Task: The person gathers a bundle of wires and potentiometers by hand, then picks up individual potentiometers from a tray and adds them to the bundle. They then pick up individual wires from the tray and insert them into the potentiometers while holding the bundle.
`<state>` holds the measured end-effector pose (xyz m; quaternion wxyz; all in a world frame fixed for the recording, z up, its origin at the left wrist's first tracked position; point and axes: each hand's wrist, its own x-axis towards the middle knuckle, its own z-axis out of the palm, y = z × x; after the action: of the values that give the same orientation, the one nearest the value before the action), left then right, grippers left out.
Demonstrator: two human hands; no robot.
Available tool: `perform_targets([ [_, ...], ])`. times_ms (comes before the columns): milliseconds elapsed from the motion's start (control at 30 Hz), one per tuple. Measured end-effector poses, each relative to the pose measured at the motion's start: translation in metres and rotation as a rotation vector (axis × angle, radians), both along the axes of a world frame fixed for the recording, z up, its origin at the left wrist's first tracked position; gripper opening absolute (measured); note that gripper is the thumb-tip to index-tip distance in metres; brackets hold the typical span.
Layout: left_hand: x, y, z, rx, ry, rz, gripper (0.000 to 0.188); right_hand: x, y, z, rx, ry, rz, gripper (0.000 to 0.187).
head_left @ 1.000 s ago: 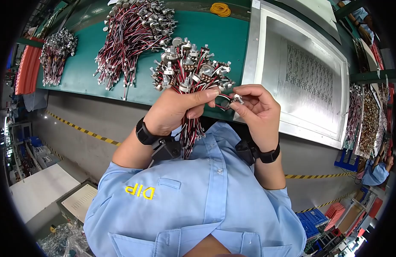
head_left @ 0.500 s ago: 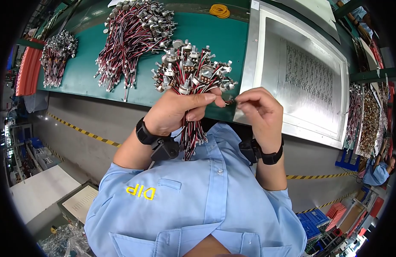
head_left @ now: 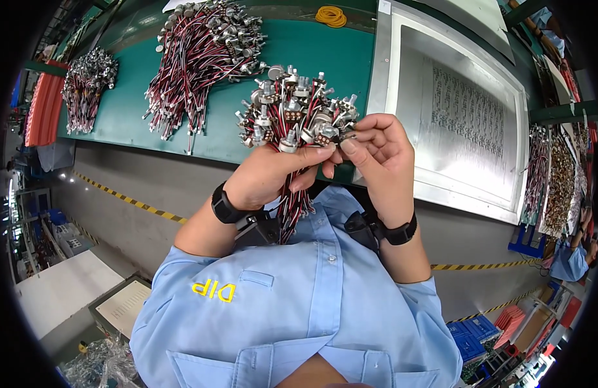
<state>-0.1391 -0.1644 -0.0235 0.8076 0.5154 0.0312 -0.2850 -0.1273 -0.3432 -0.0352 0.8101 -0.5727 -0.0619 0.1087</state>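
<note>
A thick bundle of wired potentiometers (head_left: 297, 107) stands in front of me, metal shafts and round bodies on top. Their red, black and white wires hang down below my grip toward my shirt. My left hand (head_left: 273, 169) is closed round the wires just under the heads, its thumb lying across the front. At the bundle's right side is my right hand (head_left: 380, 149), thumb and fingers bent together at the outermost potentiometers. What lies between its fingertips is too small to make out. Both wrists carry black straps with small black boxes.
Across the green table (head_left: 305, 45) lie a large pile of wired potentiometers (head_left: 205, 61) and a smaller pile (head_left: 88, 87) at the far left. A yellow coil (head_left: 331, 17) sits at the back. A metal-framed stencil (head_left: 467, 103) occupies the right. More wire bundles (head_left: 535, 171) lie beyond it.
My right hand has moved up and left, from slightly apart to against the bundle's right side. My left hand and the bundle have shifted slightly right and down.
</note>
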Motion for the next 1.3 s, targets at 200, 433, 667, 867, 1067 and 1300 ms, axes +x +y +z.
perform_targets([
  [200,0.000,-0.002,0.002,0.045,0.045,0.148,0.015,-0.002,-0.006,-0.010,0.065,-0.067,0.024,0.025],
  [433,0.002,-0.002,0.002,0.013,0.000,0.132,0.014,-0.002,-0.013,-0.016,0.203,0.159,0.124,0.026],
  [667,0.000,-0.005,0.003,0.055,-0.029,0.164,0.015,-0.005,-0.014,-0.016,0.101,0.044,0.096,0.024],
  [867,0.002,0.003,0.002,-0.132,-0.032,0.111,0.019,-0.006,-0.031,-0.004,-0.316,-0.066,0.351,0.019],
  [1067,0.000,0.007,0.001,-0.202,0.025,-0.001,0.022,0.012,-0.026,0.013,-0.357,-0.244,0.063,0.010],
  [1300,-0.001,0.001,0.006,0.029,-0.040,-0.061,0.020,0.022,0.002,0.011,-0.417,-0.302,-0.101,0.013],
])
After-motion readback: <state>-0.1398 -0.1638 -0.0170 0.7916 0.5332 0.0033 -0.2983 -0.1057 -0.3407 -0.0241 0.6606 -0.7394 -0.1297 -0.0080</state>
